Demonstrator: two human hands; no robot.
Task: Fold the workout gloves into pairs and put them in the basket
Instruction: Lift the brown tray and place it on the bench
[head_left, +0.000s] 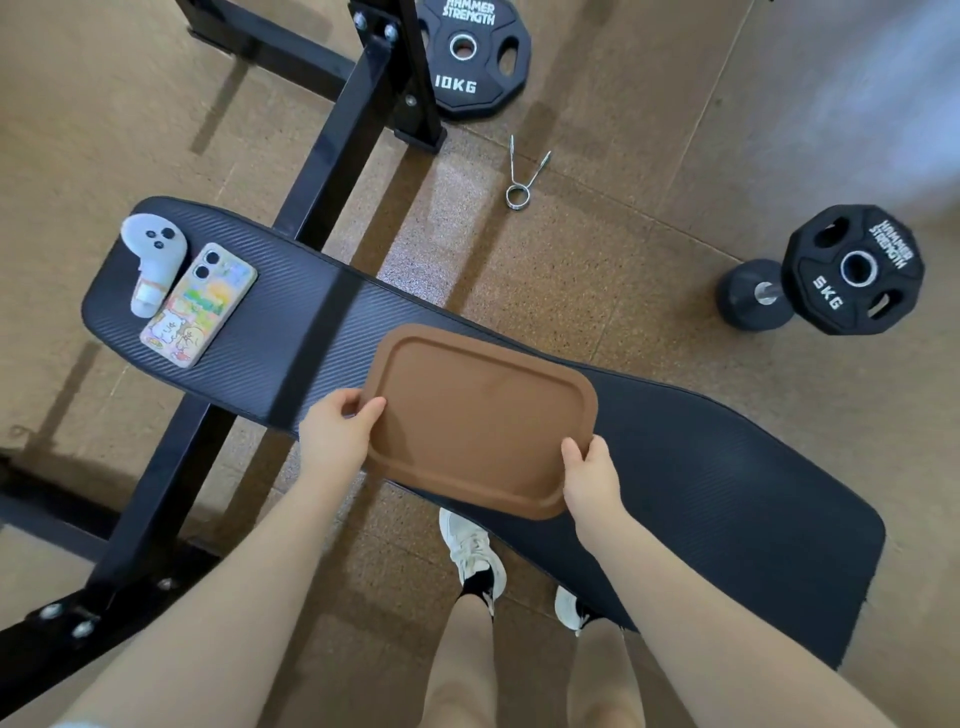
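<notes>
A shallow brown tray-like basket (467, 384) with rounded corners sits over the middle of a black padded bench (701, 457). My left hand (337, 431) grips its left edge, thumb on the rim. My right hand (592, 475) grips its near right corner. The basket has nothing in it. No workout gloves show anywhere in the view.
A phone in a cartoon case (200, 306) and a white controller (150, 260) lie at the bench's left end. On the floor are a 10 kg plate (470, 52), a spring collar (522, 176), a 5 kg plate (854, 270) and a dumbbell (753, 296). Black frame bars (337, 140) run on the left.
</notes>
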